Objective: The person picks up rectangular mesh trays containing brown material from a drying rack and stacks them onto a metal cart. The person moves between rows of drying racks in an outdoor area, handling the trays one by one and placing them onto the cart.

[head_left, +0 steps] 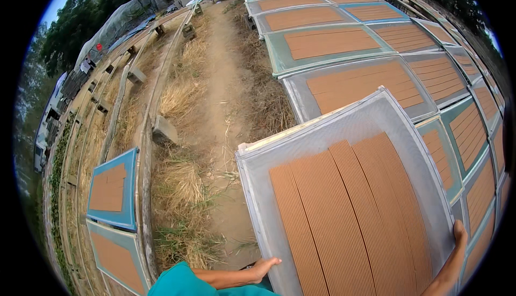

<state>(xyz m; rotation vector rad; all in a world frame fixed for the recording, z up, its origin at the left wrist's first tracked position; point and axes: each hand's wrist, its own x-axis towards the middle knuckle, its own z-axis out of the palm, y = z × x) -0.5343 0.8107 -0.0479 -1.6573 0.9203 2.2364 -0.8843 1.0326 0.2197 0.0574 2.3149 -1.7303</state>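
A mesh drying screen [255,180] with a pale rim is held up in front of me, tilted. On it lie brown, finely ribbed strips [344,210], side by side with thin dark gaps between them. My left hand [264,270] grips the screen's near left edge, its thumb on top and its other fingers hidden beneath. My right hand [460,237] is closed round the right edge, with the fingertips mostly out of sight. The screen's far right corner overlaps the view of the laid-out screens behind it.
Rows of similar loaded screens [276,59] stretch along the right. A dirt path [223,65] with dry grass [177,97] runs ahead. Wooden rails [146,188] on concrete blocks [164,130] stand left, bearing a blue-rimmed screen [131,210]. A distant person [89,62] is at far left.
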